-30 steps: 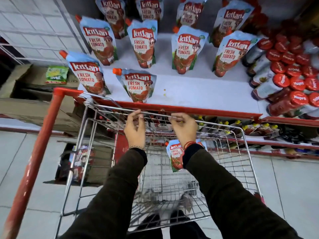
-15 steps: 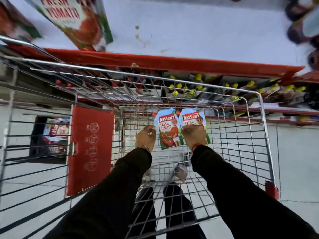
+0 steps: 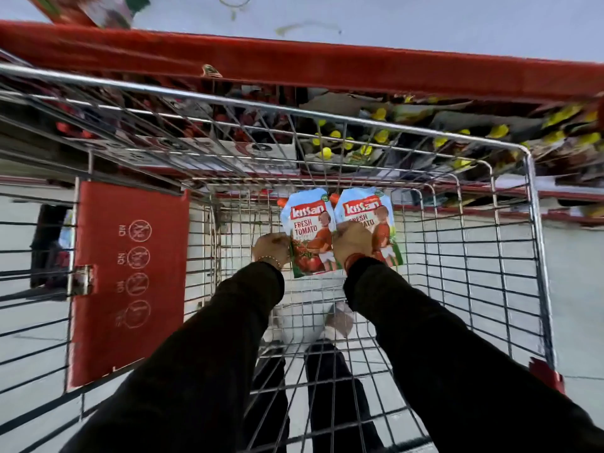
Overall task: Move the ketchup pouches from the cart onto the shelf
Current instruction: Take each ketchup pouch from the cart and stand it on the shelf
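Deep in the wire cart (image 3: 510, 256), mid-frame, each hand is gripping a soft, shiny pouch. The left hand (image 3: 272, 248) is holding the left pouch (image 3: 309, 233). The right hand (image 3: 351, 245) is holding the right pouch (image 3: 376, 220).

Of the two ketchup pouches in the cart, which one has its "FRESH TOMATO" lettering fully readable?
The left pouch, gripped at its edge by the left hand. On the right pouch the right hand lies across the front and covers part of the lettering.

cart (image 3: 327, 104): directly in front of the shelf (image 3: 327, 65), far rim under the shelf edge
pouches: two side by side deep inside the cart, left pouch (image 3: 309, 230) touching right pouch (image 3: 371, 212)
left hand (image 3: 271, 248): on left pouch's left edge
right hand (image 3: 351, 241): on right pouch, between the two
panel (image 3: 129, 276): on cart's left wall
lower shelf goods (image 3: 379, 138): beyond the far rim, below the shelf
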A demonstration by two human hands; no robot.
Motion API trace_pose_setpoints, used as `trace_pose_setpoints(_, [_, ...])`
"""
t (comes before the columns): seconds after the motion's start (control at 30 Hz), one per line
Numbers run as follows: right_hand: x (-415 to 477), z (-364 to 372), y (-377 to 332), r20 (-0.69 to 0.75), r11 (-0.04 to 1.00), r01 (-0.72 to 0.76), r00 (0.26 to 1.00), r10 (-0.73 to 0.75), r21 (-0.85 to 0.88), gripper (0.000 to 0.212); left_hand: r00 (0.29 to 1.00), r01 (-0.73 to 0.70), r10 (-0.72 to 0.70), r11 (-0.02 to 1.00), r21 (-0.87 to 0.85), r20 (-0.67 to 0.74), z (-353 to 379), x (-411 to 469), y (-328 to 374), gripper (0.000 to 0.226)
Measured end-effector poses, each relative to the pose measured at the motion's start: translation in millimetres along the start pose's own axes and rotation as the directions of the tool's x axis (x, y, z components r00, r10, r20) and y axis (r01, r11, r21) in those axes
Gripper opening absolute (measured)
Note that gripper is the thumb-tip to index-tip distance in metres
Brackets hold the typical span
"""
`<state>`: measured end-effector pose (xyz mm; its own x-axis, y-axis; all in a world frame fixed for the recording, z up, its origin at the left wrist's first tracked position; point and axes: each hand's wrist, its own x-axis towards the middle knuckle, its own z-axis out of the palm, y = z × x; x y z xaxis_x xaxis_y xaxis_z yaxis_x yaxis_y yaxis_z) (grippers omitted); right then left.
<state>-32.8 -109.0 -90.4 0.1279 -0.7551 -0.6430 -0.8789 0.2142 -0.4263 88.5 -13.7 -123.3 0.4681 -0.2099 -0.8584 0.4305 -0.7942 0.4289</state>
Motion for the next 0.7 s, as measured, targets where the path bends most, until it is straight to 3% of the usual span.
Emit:
trace_pose_setpoints(0.13, [-12.1,-13.7,-2.6,0.018,0.997,0.002,1.000,-0.004,0.082,0.022,0.999,-0.021,0.017,0.993,-0.120,-0.033,-4.1,-16.7,0.9,0.025])
trace_pose_setpoints(0.33, [-56.9,-49.5,-19.0,-0.023,0.973,0.017,1.000,-0.012,0.232,0.012,0.971,-0.214,0.208,0.976,-0.047,-0.115,-23.4,-74.9,23.3,0.022])
trace_pose_setpoints(0.6, [-136.4,-117.6,-60.5,-0.181,0.934,0.187,0.974,-0.137,0.304,0.015,0.844,-0.505,0.513,0.859,0.088,-0.158,-59.8,-182.3,75.1,0.022])
trace_pose_setpoints(0.7, [-157.2,-138.4,-77.7,-0.231,0.902,0.256,0.956,-0.182,0.347,0.013,0.790,-0.590,0.590,0.806,0.059,-0.163,-72.7,-213.4,94.1,0.022])
